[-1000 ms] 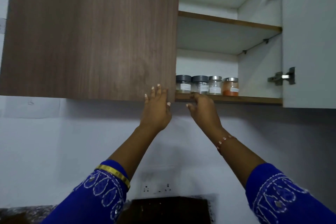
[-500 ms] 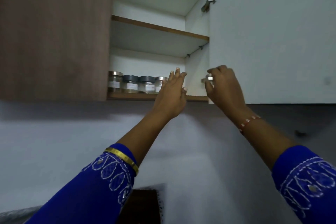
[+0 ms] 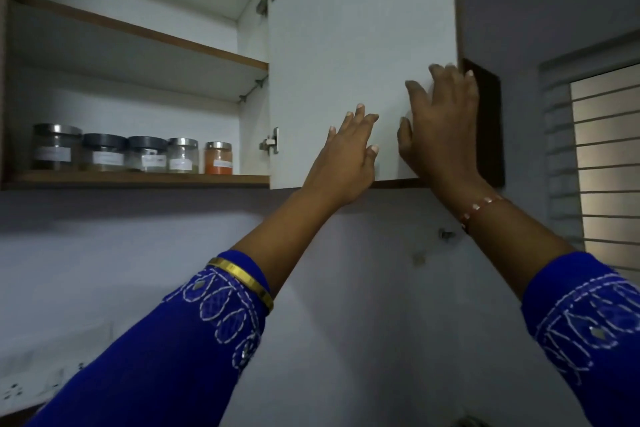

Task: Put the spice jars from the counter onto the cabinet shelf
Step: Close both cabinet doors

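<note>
Several spice jars stand in a row on the lower cabinet shelf (image 3: 138, 178): a steel-lidded jar (image 3: 53, 147) at the left, two dark-lidded jars (image 3: 104, 152), a steel-lidded jar (image 3: 183, 155), and a jar of orange powder (image 3: 218, 158) at the right end. The white inner face of the open right door (image 3: 360, 28) fills the upper middle. My left hand (image 3: 348, 163) lies flat against the door's lower part, fingers spread, holding nothing. My right hand (image 3: 441, 125) presses on the door near its free edge, fingertips at the edge, holding nothing.
An upper shelf (image 3: 138, 28) sits above the jars. Door hinges (image 3: 272, 146) show at the cabinet's right side. A window with horizontal bars (image 3: 602, 163) is at the far right. Wall sockets (image 3: 20, 388) sit low on the left wall.
The view swung right. Both hands left the shelf edge and moved right onto the open door; my right hand went from the hinge area to the door's free edge.
</note>
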The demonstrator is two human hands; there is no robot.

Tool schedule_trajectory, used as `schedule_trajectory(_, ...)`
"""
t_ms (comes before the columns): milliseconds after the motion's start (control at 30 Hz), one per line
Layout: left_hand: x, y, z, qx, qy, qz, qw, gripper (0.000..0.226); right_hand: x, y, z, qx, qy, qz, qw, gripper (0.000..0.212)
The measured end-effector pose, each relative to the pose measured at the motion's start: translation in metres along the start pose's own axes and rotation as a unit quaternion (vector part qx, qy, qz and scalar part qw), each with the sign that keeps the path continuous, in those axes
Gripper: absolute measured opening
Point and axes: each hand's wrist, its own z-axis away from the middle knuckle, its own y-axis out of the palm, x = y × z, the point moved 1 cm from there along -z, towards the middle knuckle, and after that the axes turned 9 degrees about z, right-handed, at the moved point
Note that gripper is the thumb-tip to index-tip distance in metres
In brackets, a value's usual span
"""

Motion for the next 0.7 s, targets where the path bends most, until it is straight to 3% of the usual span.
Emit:
schedule_trajectory(67, -0.010, 0.010, -0.009, -0.010, 0.007, 0.019, 1.000, 0.048, -0.009, -0.002, 0.000, -0.006, 0.030, -0.012, 0.999, 0.051)
schedule_trajectory(167, -0.021, 0.018, -0.021, -0.033, 0.009, 0.053, 0.998, 0.047, -0.019, -0.003, 0.006, 0.015, 0.087, -0.119, 0.989, 0.061)
schedule_trajectory(333, -0.041, 0.024, -0.041, -0.056, 0.004, 0.096, 0.994, 0.047, -0.021, 0.004, 0.032, 0.061, 0.158, -0.300, 0.939, 0.074)
schedule_trajectory(500, -0.059, 0.032, -0.054, -0.055, 0.013, 0.084, 0.995, 0.051, -0.020, 0.003, 0.039, 0.070, 0.246, -0.416, 0.873, 0.063)
schedule_trajectory(700, -0.073, 0.033, -0.062, -0.093, 0.015, 0.102, 0.990, 0.062, -0.010, -0.009, 0.042, 0.056, 0.276, -0.445, 0.850, 0.040)
